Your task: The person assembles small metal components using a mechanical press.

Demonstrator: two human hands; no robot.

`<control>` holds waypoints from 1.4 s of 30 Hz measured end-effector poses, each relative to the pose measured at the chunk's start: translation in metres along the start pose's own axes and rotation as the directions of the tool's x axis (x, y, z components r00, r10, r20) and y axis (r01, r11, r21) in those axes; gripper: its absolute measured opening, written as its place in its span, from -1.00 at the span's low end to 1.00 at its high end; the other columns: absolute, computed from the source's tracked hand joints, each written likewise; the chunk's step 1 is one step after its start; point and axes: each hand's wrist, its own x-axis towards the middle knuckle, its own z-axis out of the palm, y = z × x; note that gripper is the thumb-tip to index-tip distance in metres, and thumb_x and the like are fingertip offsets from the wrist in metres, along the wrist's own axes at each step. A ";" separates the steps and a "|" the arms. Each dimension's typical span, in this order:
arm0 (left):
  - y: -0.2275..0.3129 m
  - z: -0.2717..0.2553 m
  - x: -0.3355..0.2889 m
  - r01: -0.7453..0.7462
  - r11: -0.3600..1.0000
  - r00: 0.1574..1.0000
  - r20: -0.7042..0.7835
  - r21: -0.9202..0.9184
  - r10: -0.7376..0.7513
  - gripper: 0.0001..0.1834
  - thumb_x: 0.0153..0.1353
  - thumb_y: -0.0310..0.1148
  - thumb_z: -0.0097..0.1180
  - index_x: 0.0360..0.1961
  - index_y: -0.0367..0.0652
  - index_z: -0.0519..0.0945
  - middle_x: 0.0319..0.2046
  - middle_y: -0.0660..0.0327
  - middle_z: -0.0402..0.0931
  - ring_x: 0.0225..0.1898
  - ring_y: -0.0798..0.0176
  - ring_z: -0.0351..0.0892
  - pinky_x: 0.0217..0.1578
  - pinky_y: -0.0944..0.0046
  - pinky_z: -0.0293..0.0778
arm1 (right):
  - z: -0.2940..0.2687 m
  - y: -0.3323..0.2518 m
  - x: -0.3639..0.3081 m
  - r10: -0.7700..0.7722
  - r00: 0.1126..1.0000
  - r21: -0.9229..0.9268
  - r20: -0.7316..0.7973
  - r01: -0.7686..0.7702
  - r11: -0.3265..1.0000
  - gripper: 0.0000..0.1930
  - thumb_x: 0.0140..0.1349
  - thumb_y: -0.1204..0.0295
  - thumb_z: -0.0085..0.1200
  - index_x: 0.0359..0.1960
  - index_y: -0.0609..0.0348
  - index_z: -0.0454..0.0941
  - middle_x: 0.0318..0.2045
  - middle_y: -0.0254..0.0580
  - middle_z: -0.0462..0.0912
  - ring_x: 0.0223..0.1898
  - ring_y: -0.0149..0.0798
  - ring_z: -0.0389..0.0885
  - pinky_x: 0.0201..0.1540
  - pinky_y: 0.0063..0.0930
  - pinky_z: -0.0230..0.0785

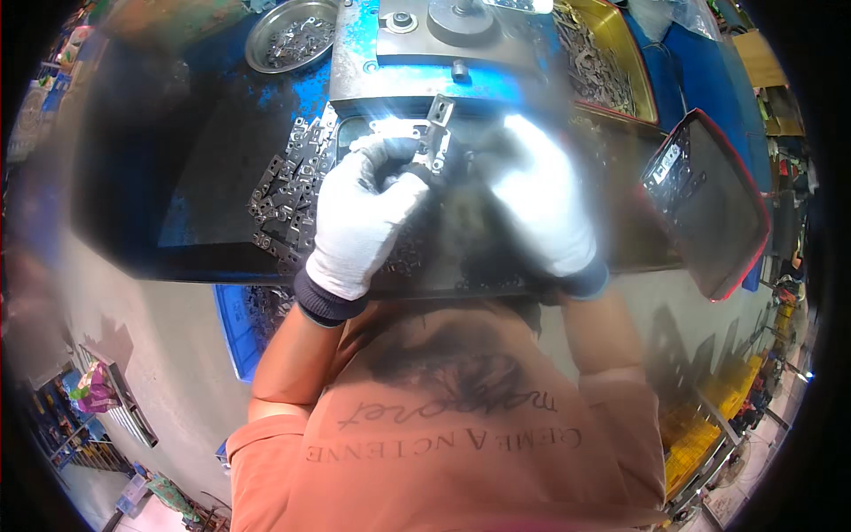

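My left hand (362, 217), in a white glove with dark fingertips, is closed with thumb and fingers pinching a small metal bracket (440, 112) with a hole near its upper end. More small metal pieces (396, 128) show just beyond its fingers. My right hand (542, 199), also gloved in white, is held apart to the right, beside the front of the blue machine (359, 75). Glare and motion smear its fingers, so whether it holds anything is hidden. To the left of my left hand, a loose pile of metal brackets (285, 199) lies on the dark table.
A round metal bowl (254, 53) of small parts stands at the far left. Behind on the right is a yellowish tray (640, 75) with metal pieces. A red-rimmed dark tray (749, 226) holds a few strips. Below the table's edge sits a blue crate (232, 332).
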 end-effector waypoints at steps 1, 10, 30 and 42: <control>-0.003 0.001 0.000 0.000 1.000 1.000 0.015 -0.006 0.000 -0.76 0.11 -0.47 0.12 -0.18 -0.34 0.53 -0.48 0.35 0.49 -0.49 0.57 0.36 -0.46 0.56 0.29 | -0.001 -0.017 0.001 0.159 0.987 0.206 -0.003 -0.155 0.966 -0.81 0.04 0.55 0.09 -0.26 0.25 0.51 -0.35 -0.14 0.57 -0.29 -0.33 0.53 -0.19 -0.49 0.37; -0.004 0.008 -0.009 -0.016 0.986 0.995 0.097 -0.167 0.033 -0.74 0.13 -0.49 0.12 -0.15 -0.37 0.51 -0.41 0.28 0.53 -0.47 0.55 0.39 -0.44 0.53 0.33 | 0.014 -0.013 -0.001 0.075 0.983 0.142 -0.166 -0.051 0.989 -0.83 0.03 0.49 0.25 -0.40 0.28 0.52 -0.51 -0.36 0.56 -0.48 -0.61 0.42 -0.43 -0.69 0.31; 0.053 0.017 0.099 -0.282 0.957 0.921 0.264 -0.060 0.288 -0.74 0.14 -0.32 0.03 -0.21 -0.27 0.55 -0.58 0.41 0.38 -0.59 0.54 0.26 -0.54 0.53 0.21 | -0.030 -0.005 0.081 0.224 0.970 0.789 -0.094 -0.065 0.611 -0.84 0.17 0.46 0.03 -0.29 0.31 0.54 -0.63 -0.27 0.49 -0.68 -0.54 0.36 -0.67 -0.75 0.16; 0.019 0.005 0.157 -0.475 0.879 0.851 0.281 0.049 0.444 -0.76 0.20 -0.30 0.02 -0.23 -0.21 0.59 -0.42 0.34 0.50 -0.54 0.58 0.33 -0.61 0.62 0.22 | -0.043 0.014 0.114 0.257 0.966 0.660 -0.034 -0.172 0.732 -0.84 0.13 0.42 0.04 -0.36 0.28 0.49 -0.65 -0.30 0.47 -0.68 -0.50 0.40 -0.64 -0.68 0.26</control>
